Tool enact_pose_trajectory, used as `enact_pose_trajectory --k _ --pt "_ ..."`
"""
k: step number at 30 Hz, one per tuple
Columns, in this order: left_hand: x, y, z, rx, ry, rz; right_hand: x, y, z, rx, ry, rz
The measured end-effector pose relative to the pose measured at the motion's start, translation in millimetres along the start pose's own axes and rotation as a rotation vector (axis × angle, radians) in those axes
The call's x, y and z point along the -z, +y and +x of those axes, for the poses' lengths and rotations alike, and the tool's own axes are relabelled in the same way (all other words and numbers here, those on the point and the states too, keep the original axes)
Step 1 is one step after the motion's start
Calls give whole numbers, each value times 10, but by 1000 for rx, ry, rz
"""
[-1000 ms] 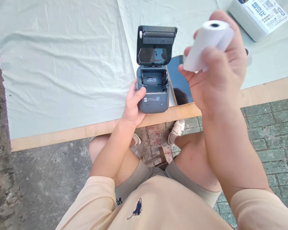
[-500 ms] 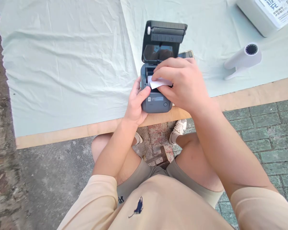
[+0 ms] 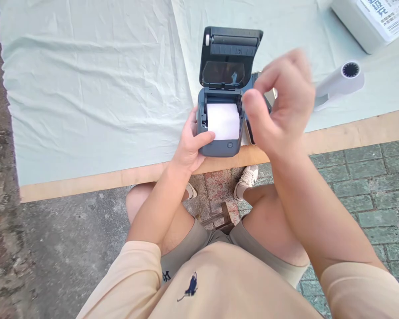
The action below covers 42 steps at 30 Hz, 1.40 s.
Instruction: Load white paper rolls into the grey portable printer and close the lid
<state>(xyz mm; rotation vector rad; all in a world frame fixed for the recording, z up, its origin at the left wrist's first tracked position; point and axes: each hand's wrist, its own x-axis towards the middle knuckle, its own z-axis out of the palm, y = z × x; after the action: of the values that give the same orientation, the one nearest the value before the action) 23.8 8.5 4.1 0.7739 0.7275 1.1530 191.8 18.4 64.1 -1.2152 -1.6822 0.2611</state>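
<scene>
A small dark label printer (image 3: 221,149) stands at the table's front edge with its lid (image 3: 226,55) raised. White paper (image 3: 223,122) lies across its opening, the free end draping over the front. My left hand (image 3: 190,144) grips the printer's left side, and its thumb presses on the paper's lower left corner. To the right of the printer, my right hand (image 3: 284,104) hangs in the air, slightly blurred, with fingers curled and thumb apart. Nothing shows between them. Behind that hand a phone (image 3: 250,133) is partly hidden.
A white cylindrical device (image 3: 339,84) rests on the cloth (image 3: 96,97) at right. Farther back is a white box (image 3: 362,26) with printed labels. The wooden table edge (image 3: 346,131) runs in front of my knees, above the paving.
My right hand has let go of the paper and moved up and right, away from the printer. The paper now drapes flat over the front, beneath my left thumb.
</scene>
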Motion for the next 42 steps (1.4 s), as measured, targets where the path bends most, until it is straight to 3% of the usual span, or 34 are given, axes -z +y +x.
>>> enact_pose_trajectory --k 2,5,8,11,16,19,24,27,32,35,37,38,40,42 --pt "22 -22 -14 -9 -34 34 27 51 79 -95 79 93" --pt "32 -25 -27 -12 -39 77 16 109 149 -251 -63 257" --pt "25 -4 -33 11 -29 80 -5 127 150 -350 -85 362" --pt "31 3 -30 22 -68 66 19 140 126 -335 -154 371" --pt "51 -17 -3 16 -113 27 88 181 114 -279 -463 333" --pt "7 8 13 70 -70 -63 79 171 109 -237 -569 270" --pt "-91 74 32 146 126 -60 32 115 79 -187 -537 179" --pt "-128 92 41 145 169 -97 72 121 66 -126 -504 183" --pt "-164 102 84 182 225 -139 169 120 46 -51 -561 51" --pt "-154 93 106 164 282 -140 126 74 40 7 -298 -26" --pt "-135 82 93 131 260 -116 83 32 52 17 -59 -42" --pt "-122 75 79 114 228 -100 72 12 64 11 0 -60" --pt "-97 58 42 95 129 -66 82 -18 91 4 -45 -103" --pt "-80 42 9 74 39 -48 123 -32 115 -4 -264 -203"
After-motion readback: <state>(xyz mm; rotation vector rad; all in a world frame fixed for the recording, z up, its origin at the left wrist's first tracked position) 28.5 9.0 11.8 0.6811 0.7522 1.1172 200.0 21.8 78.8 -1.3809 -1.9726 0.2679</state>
